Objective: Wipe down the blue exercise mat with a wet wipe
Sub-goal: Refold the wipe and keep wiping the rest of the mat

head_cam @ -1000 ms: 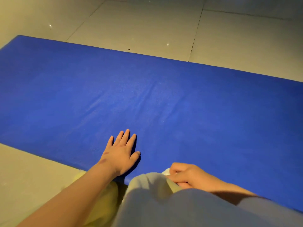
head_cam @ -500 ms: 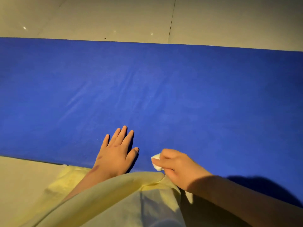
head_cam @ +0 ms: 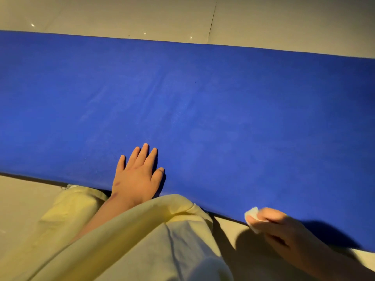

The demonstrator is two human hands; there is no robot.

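While no wiping stroke is yet visibly under way, the person is bringing the wipe to bear at the near edge of the blue exercise mat (head_cam: 203,98), so the step in hand is judged to be positioning for a pass. Nearest the camera, on the person's side of that edge, a yellow garment (head_cam: 142,240) is draping over the legs. Right at the mat's near edge, toward the right of the view, the right hand (head_cam: 278,226) is pinching the small white wet wipe (head_cam: 251,214) between curled fingers and thumb. The wipe is protruding over the mat's border, but whether it is touching the surface cannot be told. The hand is casting a shadow across the edge. A little inside the same edge and well apart from the right hand, the left hand (head_cam: 138,177) is lying palm-down on the mat. Its fingers are straight and close together, holding nothing; it is apparently bracing the body. Beyond it the mat is lying flat across the whole view, with faint paler streaks near its middle. Past the mat's far edge, the pale tiled floor (head_cam: 263,17) is showing. The next move is calling for the wipe to be pressed flat onto the mat and drawn across it, the left hand steadying meanwhile.
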